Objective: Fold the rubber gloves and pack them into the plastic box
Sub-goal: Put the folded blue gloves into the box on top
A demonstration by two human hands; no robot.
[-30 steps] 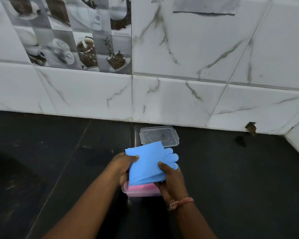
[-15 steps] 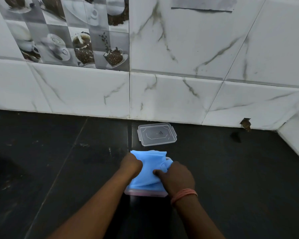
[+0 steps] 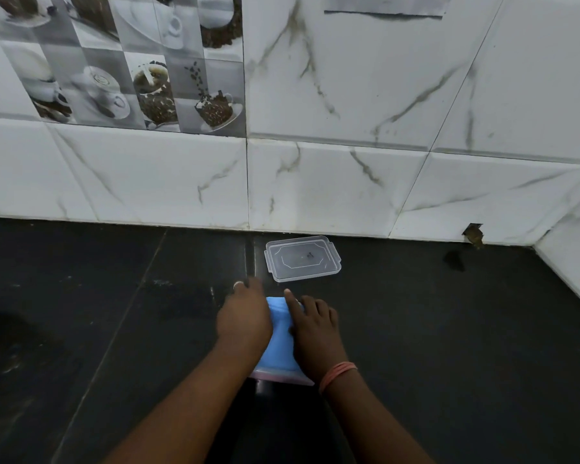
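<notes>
A folded blue rubber glove [image 3: 282, 339] lies in the clear plastic box [image 3: 282, 378], whose near edge shows pink beneath it. My left hand [image 3: 245, 321] presses flat on the glove's left side. My right hand [image 3: 313, 333] presses on its right side, fingers spread over the glove. Most of the box is hidden under both hands and the glove. The clear lid [image 3: 302, 258] lies flat on the dark counter just beyond the box, close to the wall.
The black counter [image 3: 114, 313] runs left and right of the box. A white marble-tiled wall [image 3: 349, 182] stands right behind the lid and turns a corner at the far right. A small brown scrap [image 3: 472, 234] sits at the wall's base.
The blue glove went from held up above the box to pushed down into it. Both hands now lie flatter on top of it.
</notes>
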